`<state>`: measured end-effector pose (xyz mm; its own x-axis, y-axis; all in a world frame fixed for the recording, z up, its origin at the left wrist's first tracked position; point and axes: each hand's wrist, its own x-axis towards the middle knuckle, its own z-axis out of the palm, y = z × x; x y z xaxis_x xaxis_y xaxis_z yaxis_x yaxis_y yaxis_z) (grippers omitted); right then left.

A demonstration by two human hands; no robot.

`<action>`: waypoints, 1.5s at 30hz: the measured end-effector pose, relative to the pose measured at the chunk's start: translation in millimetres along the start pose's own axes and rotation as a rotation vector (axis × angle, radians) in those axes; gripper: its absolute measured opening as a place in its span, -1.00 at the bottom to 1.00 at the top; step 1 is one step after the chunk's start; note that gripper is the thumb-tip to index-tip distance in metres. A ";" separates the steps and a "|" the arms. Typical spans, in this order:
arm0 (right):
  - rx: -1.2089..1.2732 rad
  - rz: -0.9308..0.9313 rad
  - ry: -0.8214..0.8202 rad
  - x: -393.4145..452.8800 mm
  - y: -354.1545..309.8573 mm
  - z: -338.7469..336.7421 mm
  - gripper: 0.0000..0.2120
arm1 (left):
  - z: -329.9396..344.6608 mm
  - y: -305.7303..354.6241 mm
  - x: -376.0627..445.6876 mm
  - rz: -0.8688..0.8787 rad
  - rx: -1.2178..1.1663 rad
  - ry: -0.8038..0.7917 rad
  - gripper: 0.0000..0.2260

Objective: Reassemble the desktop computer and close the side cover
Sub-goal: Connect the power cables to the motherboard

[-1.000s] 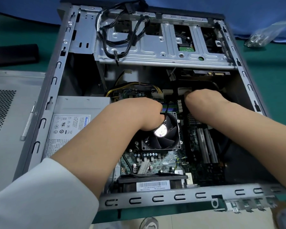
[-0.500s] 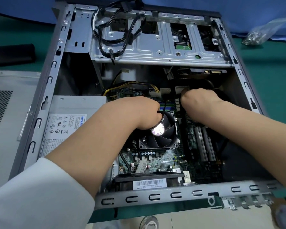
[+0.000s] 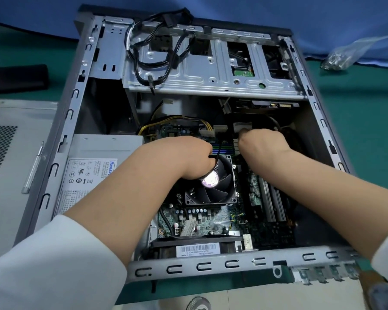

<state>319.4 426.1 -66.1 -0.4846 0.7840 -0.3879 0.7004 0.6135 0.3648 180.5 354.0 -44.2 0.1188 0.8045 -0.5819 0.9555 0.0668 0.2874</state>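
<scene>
White sleeves [image 3: 54,265], bare forearms

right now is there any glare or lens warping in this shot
Head view: a bright glare spot sits on the fan hub just below the left hand; the wide lens bows the case frame outward; the plastic bag at the far right looks soft.

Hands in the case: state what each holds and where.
Left hand grips a thin black cable above the CPU fan. Right hand: fingers hidden, cannot tell.
</scene>
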 end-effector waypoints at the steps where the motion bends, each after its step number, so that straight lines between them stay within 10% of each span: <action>1: 0.018 0.030 0.011 -0.7 -1.6 1.1 -0.65 | 0.2 -0.2 -0.3 -0.001 -0.003 0.000 -0.67; 45: -0.099 -0.004 -0.012 5.0 6.6 1.0 -0.70 | 0.1 0.9 -2.3 -0.010 -0.019 -0.010 -0.70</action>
<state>322.1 434.0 -66.4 -0.4807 0.7807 -0.3994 0.6427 0.6235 0.4452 181.1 352.1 -42.6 0.1119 0.7976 -0.5928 0.9515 0.0861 0.2954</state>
